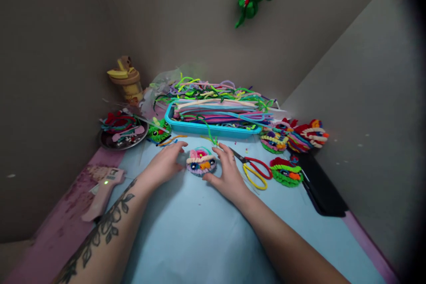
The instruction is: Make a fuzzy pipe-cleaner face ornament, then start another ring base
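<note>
Open and loosely curved, left hand point(168, 162) and right hand point(230, 174) flank a pipe-cleaner bird face point(201, 165).
The left holds nothing and stands apart from it; the right spreads around its right edge, and whether it touches I cannot tell. The bird face lies on pale blue covering point(196, 235), before a turquoise tray point(229, 132), with scissors point(244, 159) just beside the right hand.

No words or numbers can be read. A small dark mark point(113, 171) is seen on the pink, gun-shaped plastic tool point(104, 193), too blurry to be read.
</note>
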Motion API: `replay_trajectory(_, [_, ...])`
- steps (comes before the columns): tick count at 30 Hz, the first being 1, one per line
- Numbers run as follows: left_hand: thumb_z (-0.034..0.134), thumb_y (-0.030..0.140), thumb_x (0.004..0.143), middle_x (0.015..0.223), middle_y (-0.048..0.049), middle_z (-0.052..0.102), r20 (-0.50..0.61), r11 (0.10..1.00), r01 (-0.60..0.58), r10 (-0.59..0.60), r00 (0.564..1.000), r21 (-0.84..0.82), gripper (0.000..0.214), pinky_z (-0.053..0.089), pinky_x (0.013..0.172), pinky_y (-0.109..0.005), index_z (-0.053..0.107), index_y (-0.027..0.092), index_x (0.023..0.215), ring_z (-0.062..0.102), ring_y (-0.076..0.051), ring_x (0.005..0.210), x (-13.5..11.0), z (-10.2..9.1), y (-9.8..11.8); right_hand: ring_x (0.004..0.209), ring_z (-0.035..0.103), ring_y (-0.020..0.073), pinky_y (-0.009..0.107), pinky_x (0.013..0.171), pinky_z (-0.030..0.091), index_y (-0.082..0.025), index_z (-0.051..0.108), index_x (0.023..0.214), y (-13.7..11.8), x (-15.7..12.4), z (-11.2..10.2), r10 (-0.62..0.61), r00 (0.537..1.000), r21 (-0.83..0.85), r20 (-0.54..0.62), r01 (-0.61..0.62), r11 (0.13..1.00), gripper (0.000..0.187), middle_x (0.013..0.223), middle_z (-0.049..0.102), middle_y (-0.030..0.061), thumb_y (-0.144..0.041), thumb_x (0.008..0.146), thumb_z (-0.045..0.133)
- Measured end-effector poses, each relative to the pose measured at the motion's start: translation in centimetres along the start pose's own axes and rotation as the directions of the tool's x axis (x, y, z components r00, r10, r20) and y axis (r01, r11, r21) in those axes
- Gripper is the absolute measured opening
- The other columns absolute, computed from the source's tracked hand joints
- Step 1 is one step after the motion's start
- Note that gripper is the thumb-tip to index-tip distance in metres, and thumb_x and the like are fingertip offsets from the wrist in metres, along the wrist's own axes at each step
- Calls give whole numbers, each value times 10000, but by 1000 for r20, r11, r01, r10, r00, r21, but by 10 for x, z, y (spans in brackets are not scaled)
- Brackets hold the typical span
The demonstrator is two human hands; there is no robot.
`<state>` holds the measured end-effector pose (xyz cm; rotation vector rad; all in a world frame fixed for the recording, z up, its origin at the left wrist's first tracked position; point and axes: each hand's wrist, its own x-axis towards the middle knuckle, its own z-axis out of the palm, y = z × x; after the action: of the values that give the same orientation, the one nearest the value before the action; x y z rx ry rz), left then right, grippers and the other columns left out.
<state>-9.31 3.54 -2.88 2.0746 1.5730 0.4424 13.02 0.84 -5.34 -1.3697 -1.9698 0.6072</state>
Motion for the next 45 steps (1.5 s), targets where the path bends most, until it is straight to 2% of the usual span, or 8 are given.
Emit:
replay_trajectory(4, [725, 176, 607, 1299, -125, 540, 69, 998, -60, 62, 996, -31, 880, 407, 942, -380, 344, 190, 1400, 509, -296, 1161, -1, 1, 5, 1309, 354, 280, 484, 1082, 318, -193, 343, 1368, 7, 2, -1, -60, 992, 23, 107, 58, 998, 748, 1386, 420, 139, -173, 698, 674])
replay_trajectory(11, [779, 204, 554, 1216, -139, 571, 67, 998, -51, 54, 996, -48, 1090, 413, 934, -415, 193, 193, 1473, 521, -312, 1129, 1, 10, 5, 1218, 443, 276, 468, 1037, 378, -163, 410, 1330, 8, 6, 5, -53, 997, 19, 54, 52, 998, 650, 1287, 510, 142, -189, 732, 663])
replay_trajectory(14, [753, 229, 578, 1337, -148, 493, 68, 983, -118, 129, 989, -143, 952, 398, 980, -414, 310, 188, 1419, 496, -294, 1179, -1, -2, 3, 1261, 400, 270, 466, 1067, 348, -174, 408, 1333, 8, 5, 4, -111, 993, 24, 44, 110, 994, 651, 1333, 470, 138, -189, 736, 666])
replay_trajectory(16, [653, 225, 677, 1335, -128, 504, 32, 968, -145, 154, 988, -205, 704, 441, 934, -382, 413, 193, 1338, 537, -250, 1130, -2, -10, 4, 1277, 382, 261, 459, 1080, 335, -191, 415, 1331, 7, 4, 4, -142, 989, 29, 36, 141, 990, 628, 1356, 449, 129, -185, 751, 655])
replay_trajectory(21, [454, 260, 821, 1033, -77, 664, -194, 968, -54, 6, 981, -244, 258, 498, 710, -293, 610, 177, 1008, 617, -192, 894, 4, -10, 12, 1266, 397, 256, 469, 1075, 345, -236, 438, 1316, 6, 4, 9, -143, 988, 43, 49, 141, 989, 592, 1348, 450, 108, -157, 763, 631])
replay_trajectory(26, [510, 337, 819, 859, -44, 685, -252, 975, -76, 21, 968, -211, 217, 469, 704, -276, 657, 180, 837, 620, -186, 815, 10, 1, 14, 1248, 416, 253, 465, 1065, 360, -232, 464, 1293, 5, 5, 11, -147, 988, 37, 50, 145, 989, 554, 1335, 473, 103, -141, 768, 616])
replay_trajectory(33, [506, 299, 808, 780, -23, 661, -224, 985, -96, 61, 973, -147, 181, 436, 678, -260, 638, 182, 770, 590, -165, 748, 11, -1, 16, 1248, 417, 257, 472, 1056, 367, -243, 471, 1293, 6, 5, 13, -163, 985, 17, 49, 163, 987, 546, 1340, 473, 99, -151, 773, 611])
replay_trajectory(45, [483, 307, 768, 702, -14, 635, -155, 977, 10, -44, 987, -213, 187, 443, 599, -250, 604, 183, 699, 572, -165, 686, 10, -2, 12, 1242, 422, 253, 461, 1053, 365, -239, 487, 1282, 6, 4, 13, -161, 986, 26, 43, 160, 987, 531, 1333, 481, 100, -156, 772, 613])
